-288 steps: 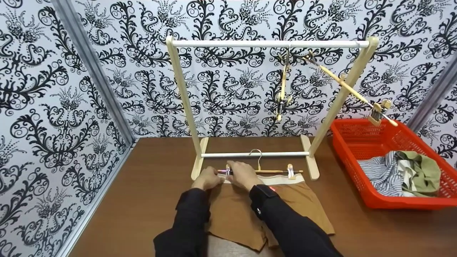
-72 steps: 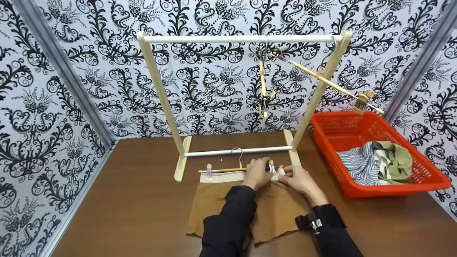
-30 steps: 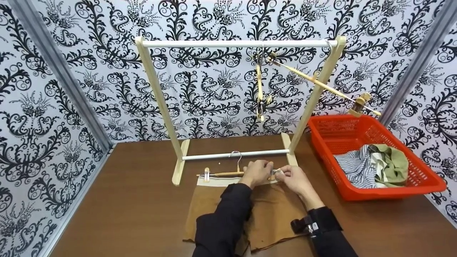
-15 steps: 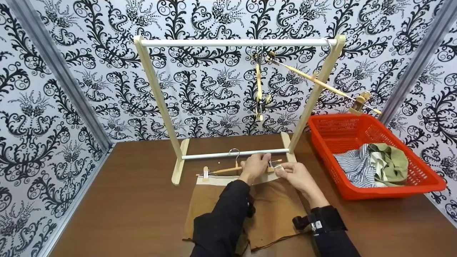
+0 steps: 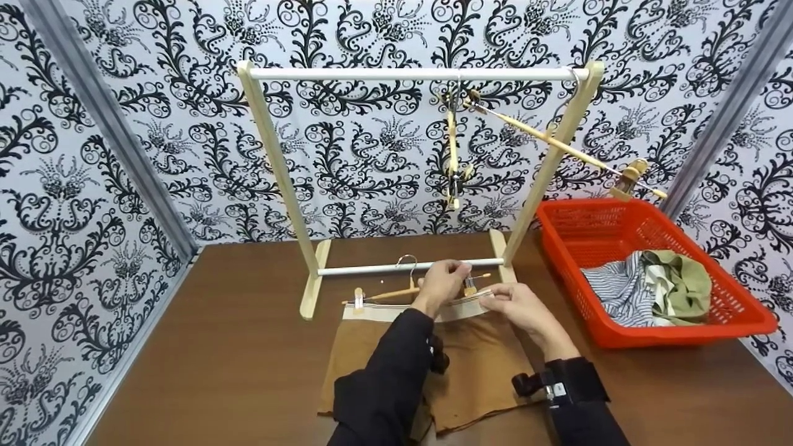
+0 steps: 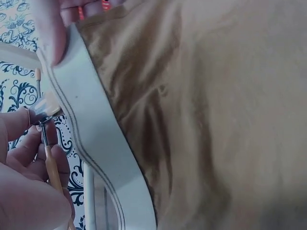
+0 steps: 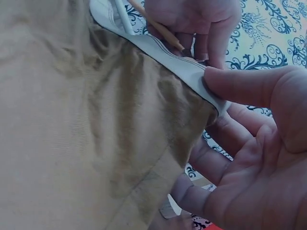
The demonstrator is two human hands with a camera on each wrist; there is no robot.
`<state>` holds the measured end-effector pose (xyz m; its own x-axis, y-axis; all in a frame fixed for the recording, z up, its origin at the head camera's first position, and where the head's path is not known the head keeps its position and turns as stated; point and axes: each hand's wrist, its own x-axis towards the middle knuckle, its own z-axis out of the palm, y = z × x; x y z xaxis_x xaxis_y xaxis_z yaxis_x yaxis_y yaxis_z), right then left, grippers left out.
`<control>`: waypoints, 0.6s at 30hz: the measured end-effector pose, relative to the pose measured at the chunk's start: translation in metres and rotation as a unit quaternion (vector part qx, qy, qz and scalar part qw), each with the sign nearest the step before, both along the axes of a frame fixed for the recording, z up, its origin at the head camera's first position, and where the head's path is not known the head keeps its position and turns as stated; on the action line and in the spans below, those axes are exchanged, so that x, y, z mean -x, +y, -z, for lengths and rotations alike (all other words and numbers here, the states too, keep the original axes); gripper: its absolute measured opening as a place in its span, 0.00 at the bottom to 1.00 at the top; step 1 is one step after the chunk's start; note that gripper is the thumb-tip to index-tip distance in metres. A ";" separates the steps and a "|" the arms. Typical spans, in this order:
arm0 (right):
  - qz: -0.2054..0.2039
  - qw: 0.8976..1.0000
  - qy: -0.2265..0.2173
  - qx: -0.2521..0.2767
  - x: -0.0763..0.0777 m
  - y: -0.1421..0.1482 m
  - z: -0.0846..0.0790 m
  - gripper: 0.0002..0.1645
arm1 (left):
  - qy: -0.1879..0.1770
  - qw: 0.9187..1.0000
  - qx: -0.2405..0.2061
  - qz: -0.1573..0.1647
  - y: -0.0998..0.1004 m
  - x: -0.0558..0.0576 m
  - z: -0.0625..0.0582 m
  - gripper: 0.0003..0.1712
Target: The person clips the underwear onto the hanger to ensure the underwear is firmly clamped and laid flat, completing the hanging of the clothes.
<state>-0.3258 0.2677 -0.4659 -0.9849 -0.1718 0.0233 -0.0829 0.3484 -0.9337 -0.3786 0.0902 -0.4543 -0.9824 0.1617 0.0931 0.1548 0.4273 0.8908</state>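
Brown shorts (image 5: 489, 353) with a pale elastic waistband (image 5: 461, 310) lie on the table. Along the waistband runs a wooden clip hanger (image 5: 396, 293), its right end angled away from the cloth. Its left clip (image 5: 358, 299) sits on the waistband. My left hand (image 5: 438, 288) pinches the right clip (image 6: 50, 106), which appears just beyond the waistband's edge; whether it touches the cloth, I cannot tell. My right hand (image 5: 526, 313) holds the waistband's right corner, slightly raised, with the thumb on top and fingers underneath in the right wrist view.
Behind the shorts stands a wooden rack (image 5: 276, 161) with a white top rail (image 5: 372, 74). Two bare clip hangers, one straight down (image 5: 452, 142) and one slanting (image 5: 557, 144), hang from it. A red basket (image 5: 687, 337) with folded clothes (image 5: 678, 288) is at right.
Both hands have moved from the left clip to the right one. During the last second, the hanger's right end and clip have shifted away from the waistband, whose corner my right hand keeps holding.
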 end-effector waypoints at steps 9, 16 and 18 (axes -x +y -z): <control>0.007 1.000 -0.001 0.018 0.001 0.000 0.005 0.15 | 0.002 1.000 -0.011 -0.017 0.000 -0.001 -0.001 0.15; 0.050 0.997 -0.013 0.050 0.004 0.002 0.007 0.16 | 0.010 1.000 -0.009 -0.014 -0.002 -0.003 -0.002 0.16; 0.062 0.996 -0.021 0.068 0.005 0.002 0.006 0.17 | 0.011 1.000 -0.010 -0.010 -0.002 -0.004 -0.003 0.16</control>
<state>-0.3310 0.2696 -0.4718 -0.9989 -0.0474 -0.0036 -0.0072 0.2245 -0.9745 -0.3749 0.0883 -0.4511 -0.9830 0.1403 0.1186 0.1670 0.4126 0.8955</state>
